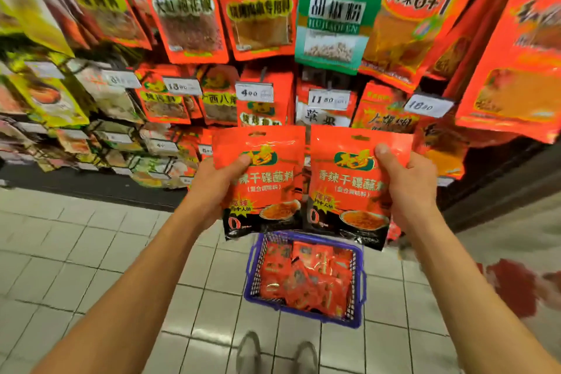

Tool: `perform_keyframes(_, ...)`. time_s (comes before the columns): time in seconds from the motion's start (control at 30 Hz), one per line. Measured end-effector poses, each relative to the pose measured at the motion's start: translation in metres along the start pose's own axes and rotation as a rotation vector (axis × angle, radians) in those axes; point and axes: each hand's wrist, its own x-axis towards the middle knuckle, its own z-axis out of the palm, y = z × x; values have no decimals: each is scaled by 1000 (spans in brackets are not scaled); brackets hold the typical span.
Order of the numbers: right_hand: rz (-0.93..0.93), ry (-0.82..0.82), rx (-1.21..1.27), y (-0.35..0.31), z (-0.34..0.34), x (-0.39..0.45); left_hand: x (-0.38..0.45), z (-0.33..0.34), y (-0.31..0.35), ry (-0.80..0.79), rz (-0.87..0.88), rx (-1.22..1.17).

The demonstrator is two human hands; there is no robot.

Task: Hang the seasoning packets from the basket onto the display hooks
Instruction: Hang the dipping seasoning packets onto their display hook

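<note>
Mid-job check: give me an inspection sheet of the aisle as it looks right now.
Surface: pale tiled floor, red stain at right.
Job's things: blue basket on the floor, holding red packets; left packet and right packet held up, side by side.
Clutter: nothing seen.
Grippers: left hand grips the left packet; right hand grips the right packet.
Cables: nothing seen.
Surroundings: display of hanging packets, a green packet, price tags; shoes below.

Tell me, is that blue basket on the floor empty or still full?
Still well filled: the basket holds a heap of red packets covering its bottom.
</note>
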Motion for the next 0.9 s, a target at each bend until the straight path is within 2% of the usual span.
perform_keyframes(0.2,-250,-86,-6,-116,12,-9,-35,-15,102,72,205,-66)
perform_keyframes(0.37,-437,-111,39,-191,39,-24,-52,-37,171,59,364,-67)
perform_keyframes(0.6,-492,-123,142,-269,105,-31,-49,-84,254,74,561,-79)
perform_keyframes(0.9,-488,-96,237,-320,254,-25,18,-180,331,-40,553,-64)
